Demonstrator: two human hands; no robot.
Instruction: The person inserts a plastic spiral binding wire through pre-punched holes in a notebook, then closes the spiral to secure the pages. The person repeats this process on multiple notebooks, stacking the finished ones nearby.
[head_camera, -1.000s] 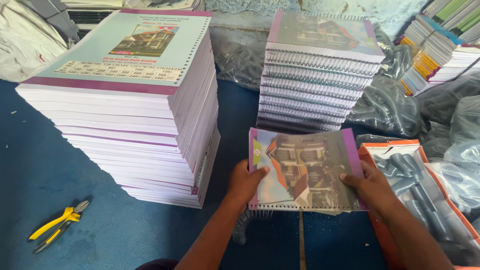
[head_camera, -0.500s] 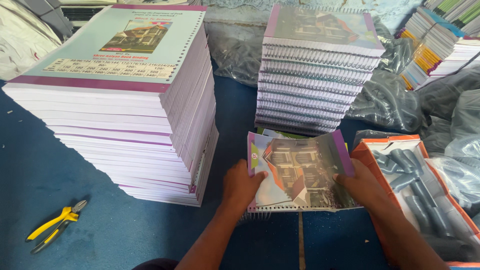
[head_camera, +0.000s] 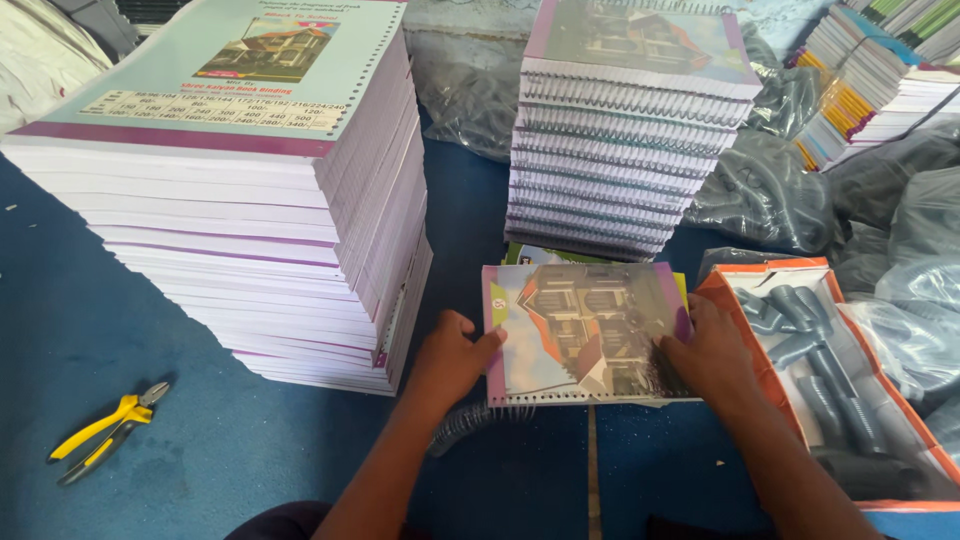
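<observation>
Both hands are on a notebook (head_camera: 585, 335) lying flat on the blue surface (head_camera: 130, 330), low and centre in the view. The left hand (head_camera: 452, 358) grips its left edge, thumb curled over the purple border; the right hand (head_camera: 712, 352) presses on the right edge, fingers spread across the cover. That cover shows a picture of a house, framed in purple, with punched holes along the near edge. A dark spiral coil (head_camera: 470, 422) lies just in front of the left wrist, partly tucked beneath the notebook.

To the left rises a tall stack of unbound books (head_camera: 250, 230), white page edges with thin purple bands, topped by a pale green cover with a house picture and purple strip. Behind the notebook stands a shorter stack of spiral-bound notebooks (head_camera: 625, 140), coils facing the camera. To the right, an open orange-rimmed carton (head_camera: 760, 275) holds grey coils wrapped in plastic; its far corner runs out of view. Yellow-handled pliers (head_camera: 105, 430) lie lower left. Grey plastic bags (head_camera: 770, 190) bulge behind, contents hard to make out. More book piles (head_camera: 870, 80) at top right are cut off.
</observation>
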